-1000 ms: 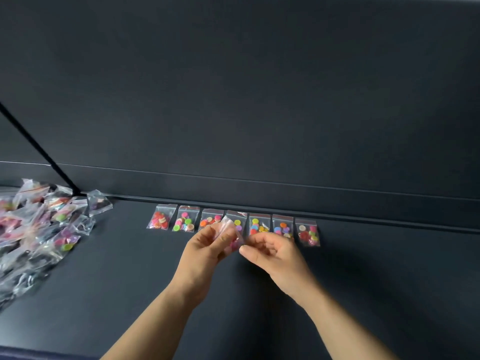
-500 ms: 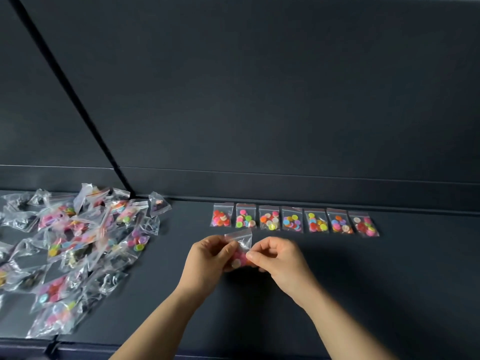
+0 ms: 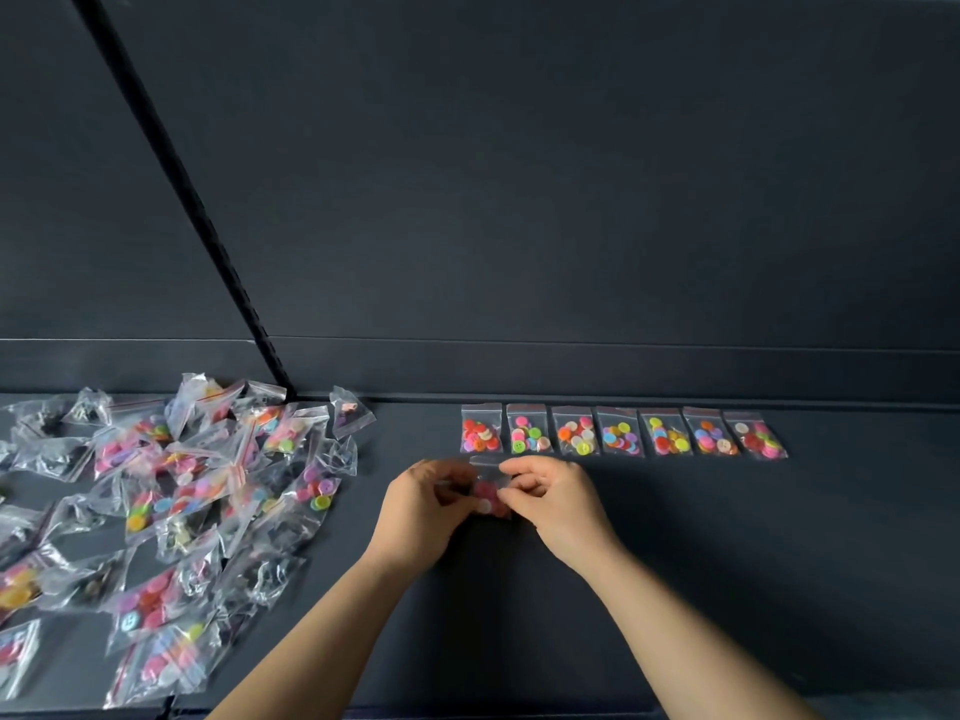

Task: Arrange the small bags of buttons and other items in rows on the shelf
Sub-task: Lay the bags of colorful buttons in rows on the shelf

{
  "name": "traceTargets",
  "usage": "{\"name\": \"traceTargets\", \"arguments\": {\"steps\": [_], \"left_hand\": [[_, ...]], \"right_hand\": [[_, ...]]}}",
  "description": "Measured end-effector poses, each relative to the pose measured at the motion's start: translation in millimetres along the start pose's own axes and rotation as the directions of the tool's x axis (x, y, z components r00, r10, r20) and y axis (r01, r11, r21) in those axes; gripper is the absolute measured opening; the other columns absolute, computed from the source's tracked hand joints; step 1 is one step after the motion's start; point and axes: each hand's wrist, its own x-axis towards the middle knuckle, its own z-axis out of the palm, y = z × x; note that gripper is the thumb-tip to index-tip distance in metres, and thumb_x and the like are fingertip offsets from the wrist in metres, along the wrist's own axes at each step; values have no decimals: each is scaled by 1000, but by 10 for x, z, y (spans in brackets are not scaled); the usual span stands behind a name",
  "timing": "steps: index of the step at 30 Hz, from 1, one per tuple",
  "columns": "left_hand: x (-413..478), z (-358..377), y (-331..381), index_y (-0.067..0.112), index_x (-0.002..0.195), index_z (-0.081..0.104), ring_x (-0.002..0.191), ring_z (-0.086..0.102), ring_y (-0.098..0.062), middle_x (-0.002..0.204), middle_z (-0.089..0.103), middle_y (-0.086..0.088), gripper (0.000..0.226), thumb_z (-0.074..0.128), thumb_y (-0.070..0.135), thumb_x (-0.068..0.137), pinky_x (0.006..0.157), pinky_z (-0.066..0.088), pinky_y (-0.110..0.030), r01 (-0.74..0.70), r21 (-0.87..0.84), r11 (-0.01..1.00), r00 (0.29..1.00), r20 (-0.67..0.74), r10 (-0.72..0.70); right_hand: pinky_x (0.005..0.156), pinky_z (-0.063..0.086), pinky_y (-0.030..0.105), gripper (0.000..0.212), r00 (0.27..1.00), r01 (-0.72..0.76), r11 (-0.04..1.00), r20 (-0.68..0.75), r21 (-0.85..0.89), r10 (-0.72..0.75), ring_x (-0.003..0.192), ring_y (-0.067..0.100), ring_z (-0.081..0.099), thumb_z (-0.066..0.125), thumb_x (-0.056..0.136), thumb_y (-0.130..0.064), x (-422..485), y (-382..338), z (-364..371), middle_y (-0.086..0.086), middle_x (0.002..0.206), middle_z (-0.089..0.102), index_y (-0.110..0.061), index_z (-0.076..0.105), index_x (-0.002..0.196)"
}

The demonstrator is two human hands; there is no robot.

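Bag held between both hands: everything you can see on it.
The held bag is a small clear plastic pouch, motion-blurred, with pink and red buttons and one pale one bunched low. The left hand and right hand pinch its sides. It is upright, just in front of the row of seven bags, near the row's left end.

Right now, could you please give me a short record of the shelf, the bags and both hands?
row: seven button bags side by side at the back of the shelf
held bag: small bag of pink buttons, in front of the row's left end
left hand: pinches the small bag
right hand: pinches the small bag
pile: loose heap of bags at the shelf's left
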Motion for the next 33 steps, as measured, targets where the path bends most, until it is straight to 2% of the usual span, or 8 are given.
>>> {"name": "traceTargets", "arguments": {"steps": [3,7,11,14,19,23,27,33], "left_hand": [[19,-51,-14,23,102,72,76,66,-4,101,63,9,42,86,33,64,67,46,-7,-24,67,997,999,28,22],[66,-80,26,21,111,70,77,60,-4,106,54,8,42,82,30,72,65,38,1,-79,166,983,995,76,67],[105,-104,34,20,119,65,92,62,-12,115,52,3,49,80,32,74,80,44,-13,-74,210,975,991,122,49],[110,-107,37,21,122,63,92,63,-13,115,49,4,53,79,34,74,82,46,-17,-70,206,976,989,139,42],[63,-108,26,26,122,61,84,63,-9,113,50,3,47,76,31,78,71,41,-6,-86,204,975,990,123,62],[-44,-154,-3,24,117,60,75,59,-2,109,50,6,30,66,23,87,65,39,-4,-87,223,971,996,-2,89],[-273,-259,-37,21,90,61,74,60,-5,88,62,8,5,65,21,87,68,49,-20,-59,155,986,986,-147,83],[-789,-489,-143,20,78,61,58,58,-7,66,64,4,12,66,12,86,55,42,-13,46,-79,996,910,-408,-74]], "right_hand": [[75,54,19,33,1000,14,998,-6,-63,-14,81,5,67,72,83,-16,57,13,37,-9,86,72,-21,69,116],[80,56,28,35,999,32,985,2,-171,-32,82,5,65,70,85,-18,90,16,52,-12,86,70,-21,67,120],[83,55,28,36,999,44,966,26,-256,-39,87,6,64,66,89,-22,109,8,58,-11,94,70,-21,63,125],[81,55,27,37,998,52,956,42,-289,-42,84,6,63,63,91,-24,96,-12,55,-12,92,68,-24,60,129],[69,50,19,40,999,48,965,23,-259,-44,70,3,56,63,91,-24,61,-23,44,-14,80,60,-25,58,131],[66,43,9,37,999,8,988,-37,-155,-14,77,3,58,62,92,-23,-7,-46,5,-12,84,61,-21,60,128],[67,44,7,31,995,-30,997,-93,-77,22,88,-1,59,61,92,-23,-148,-34,-110,-14,95,63,-21,63,123],[66,43,7,17,997,1,998,-73,64,4,95,-1,59,59,93,-23,-267,-154,-176,-17,99,64,-28,65,108]]}}
